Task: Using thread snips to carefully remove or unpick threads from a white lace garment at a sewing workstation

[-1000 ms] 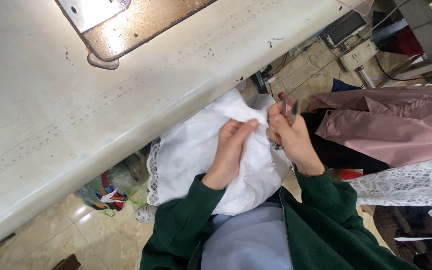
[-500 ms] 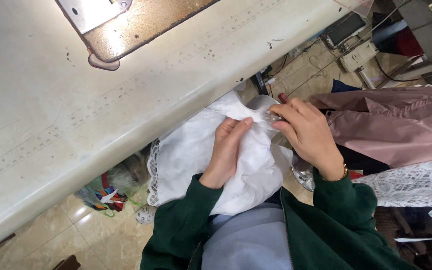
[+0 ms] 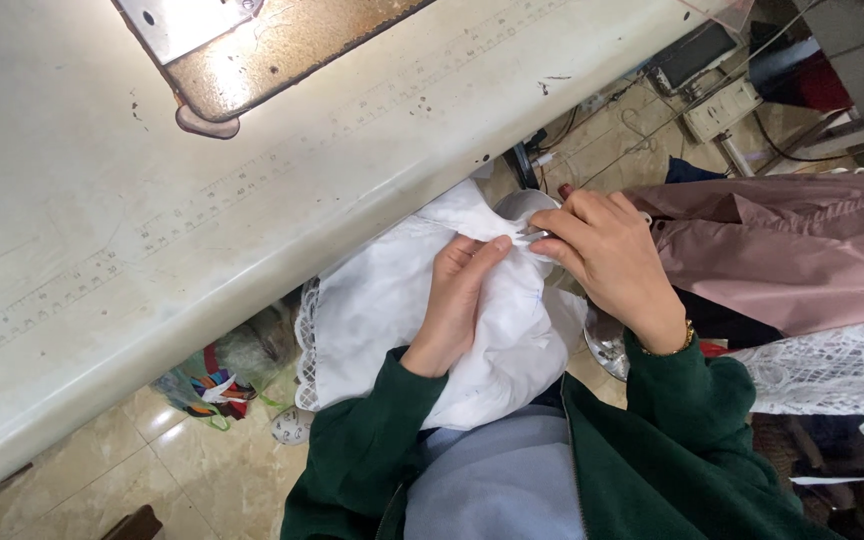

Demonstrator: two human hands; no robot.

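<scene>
A white garment piece (image 3: 402, 310) with a lace-trimmed edge lies bunched in a seated person's lap, just below the front edge of a pale sewing tabletop (image 3: 152, 230), as both hands work at one raised fold near its top. The left hand (image 3: 457, 300) rests palm-down on the cloth, its fingertips closed in a pinch on the fold; the right hand (image 3: 607, 260) meets it from the other side, fingers curled round what appears to be a small metal tool, possibly thread snips (image 3: 535, 236), whose tip touches the same spot. Compared with a second ago, the right hand has dropped from a raised, upright position and turned so its back faces the camera, bringing its fingertips against the left hand's; the left hand and the cloth have barely shifted. That suggests the work has narrowed to one small point on the fold rather than moved along the cloth. Dark green sleeves (image 3: 352, 460) frame the lap. To the person's right, a dusty-pink garment (image 3: 782, 260) is draped over a pile above a white lace fabric (image 3: 832, 365). A worn metal machine bed plate (image 3: 272, 40) is set into the tabletop, and a bundle of colourful scraps (image 3: 207, 385) sits on the tiled floor (image 3: 152, 470) beneath.
</scene>
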